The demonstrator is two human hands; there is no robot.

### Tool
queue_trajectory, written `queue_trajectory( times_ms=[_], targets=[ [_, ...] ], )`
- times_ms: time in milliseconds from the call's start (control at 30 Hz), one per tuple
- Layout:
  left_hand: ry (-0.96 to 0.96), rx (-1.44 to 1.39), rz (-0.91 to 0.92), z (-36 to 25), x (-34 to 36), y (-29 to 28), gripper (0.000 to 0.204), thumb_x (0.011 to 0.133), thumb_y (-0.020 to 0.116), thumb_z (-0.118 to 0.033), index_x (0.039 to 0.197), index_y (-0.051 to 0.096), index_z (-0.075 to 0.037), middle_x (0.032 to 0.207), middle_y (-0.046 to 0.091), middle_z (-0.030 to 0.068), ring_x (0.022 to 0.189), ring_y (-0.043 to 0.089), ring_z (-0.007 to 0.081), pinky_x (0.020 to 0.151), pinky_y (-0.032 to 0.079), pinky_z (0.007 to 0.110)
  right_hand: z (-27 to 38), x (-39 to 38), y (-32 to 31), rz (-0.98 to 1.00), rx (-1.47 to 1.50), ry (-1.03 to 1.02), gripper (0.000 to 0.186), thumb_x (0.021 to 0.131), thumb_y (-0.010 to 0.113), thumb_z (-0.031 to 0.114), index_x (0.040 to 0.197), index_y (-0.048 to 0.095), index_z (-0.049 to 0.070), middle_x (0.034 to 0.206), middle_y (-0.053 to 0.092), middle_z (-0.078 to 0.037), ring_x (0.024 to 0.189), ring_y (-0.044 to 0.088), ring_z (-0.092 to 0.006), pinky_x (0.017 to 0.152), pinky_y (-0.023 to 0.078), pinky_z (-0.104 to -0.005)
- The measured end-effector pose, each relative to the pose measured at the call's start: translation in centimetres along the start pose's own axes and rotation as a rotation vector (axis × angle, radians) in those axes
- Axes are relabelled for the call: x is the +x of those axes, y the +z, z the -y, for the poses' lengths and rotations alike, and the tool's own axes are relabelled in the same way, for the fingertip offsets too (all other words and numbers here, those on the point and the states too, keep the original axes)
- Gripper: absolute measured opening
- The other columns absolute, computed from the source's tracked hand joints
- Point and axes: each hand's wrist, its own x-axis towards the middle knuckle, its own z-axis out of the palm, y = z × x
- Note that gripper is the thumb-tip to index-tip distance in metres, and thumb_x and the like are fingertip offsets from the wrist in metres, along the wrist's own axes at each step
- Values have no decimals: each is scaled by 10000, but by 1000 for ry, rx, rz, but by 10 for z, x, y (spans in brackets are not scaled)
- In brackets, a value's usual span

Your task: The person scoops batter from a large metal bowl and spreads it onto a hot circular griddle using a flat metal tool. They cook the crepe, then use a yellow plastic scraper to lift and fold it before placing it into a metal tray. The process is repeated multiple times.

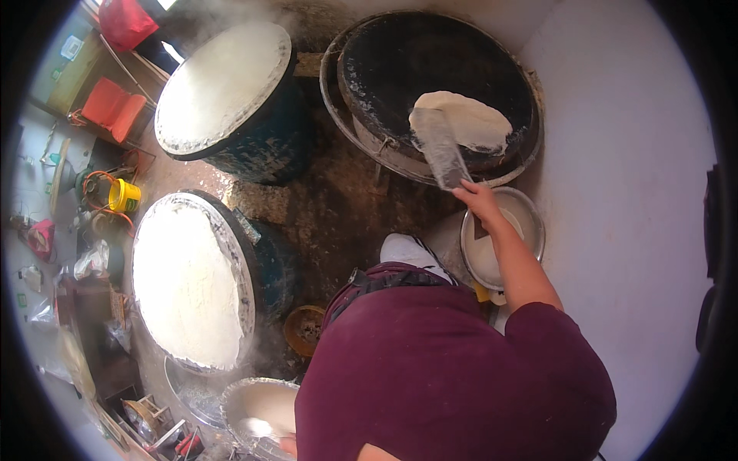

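1. Scraper (444, 152): grip end mostly hidden by right hand (482, 206); blade lies across left part of batter (475, 123) on black griddle (384, 69).
2. Long axis slants, tip up-left, away from wearer.
3. Right arm reaches forward, fingers closed round scraper.
4. Left hand (288, 445): mostly hidden; can't tell its grip.

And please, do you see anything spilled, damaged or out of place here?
Pale marks speckle the dark side of the upper-left drum, looking like dried splashes. On the black round plate, the pale patch sits off-centre, where the flat scraper in the right hand reaches. Nothing looks clearly damaged.
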Motion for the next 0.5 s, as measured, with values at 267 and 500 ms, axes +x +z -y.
queue_trajectory(
  times_ms=[267, 500],
  targets=[
    [-70, 57, -76, 40, 8, 53, 191, 917, 397, -285, 867, 375, -102, 674, 416, 26, 497, 374, 101, 417, 328, 236, 15, 9, -90, -313, -776, 15, 596, 715, 680, 401, 1256, 500, 226, 1035, 623, -134, 944, 587, -310, 787, 450, -406],
    [-78, 69, -75, 41, 2, 96, 179, 903, 398, -263, 911, 368, -87, 705, 428, 46, 514, 395, 123, 428, 347, 255, -20, 42, -95, -198, 526, 531, 471, 749, 701, 368, 1113, 580, 96, 862, 595, -40, 717, 499, -129, 589, 402, -294]
  ],
)
